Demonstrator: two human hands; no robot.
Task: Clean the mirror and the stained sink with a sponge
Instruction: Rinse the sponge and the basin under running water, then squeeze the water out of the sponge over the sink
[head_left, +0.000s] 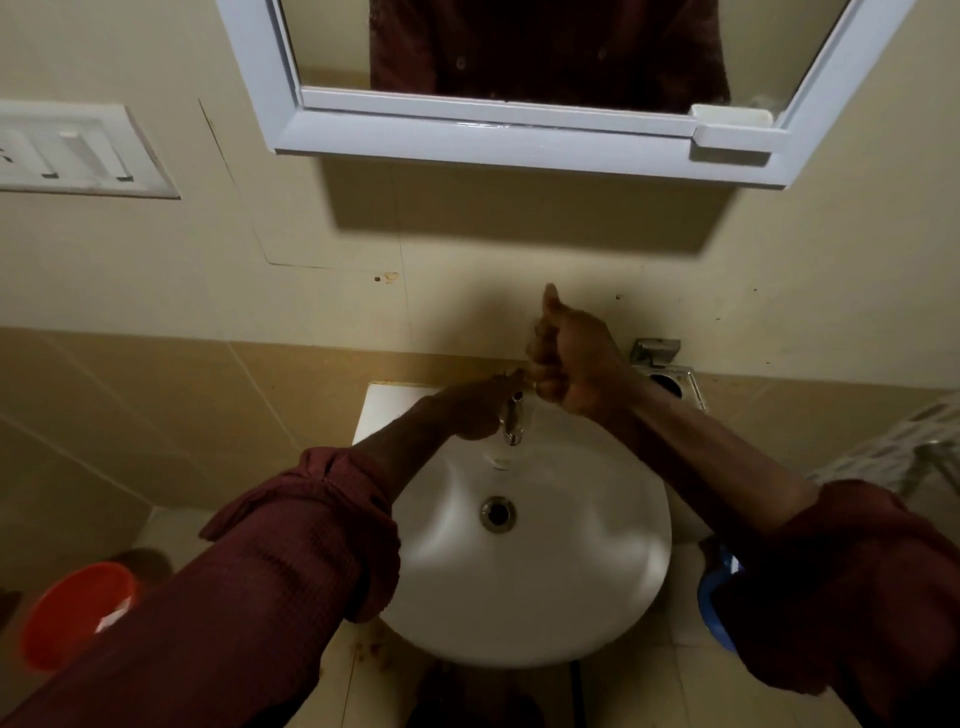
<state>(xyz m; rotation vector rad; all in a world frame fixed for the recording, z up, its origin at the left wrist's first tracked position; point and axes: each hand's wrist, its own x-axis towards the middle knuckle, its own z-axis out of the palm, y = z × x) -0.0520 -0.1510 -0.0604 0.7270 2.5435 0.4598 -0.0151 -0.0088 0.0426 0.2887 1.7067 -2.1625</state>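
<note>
No brand, label or legible writing is visible on any item. The sink is a white oval basin fixed to the wall, its long axis running from the wall toward the viewer, rounded front edge nearest the camera; a metal drain sits at the basin's centre. A chrome tap stands at the rear of the sink, spout pointing down into the bowl. The left hand rests at the tap from the sink's left side, fingers reaching toward the tap top; whether it grips the tap cannot be told. The right hand is raised above the rear rim of the sink, right of the tap, curled closed into a fist with the thumb pointing up; something may be bunched inside it, but it cannot be identified. Both forearms wear rolled dark red sleeves. The mirror hangs on the wall directly above the sink in a white frame, long axis horizontal. A white switch plate is above and left of the sink. An orange bucket stands on the floor left of the sink; a blue object, partly hidden, lies right of it.
</note>
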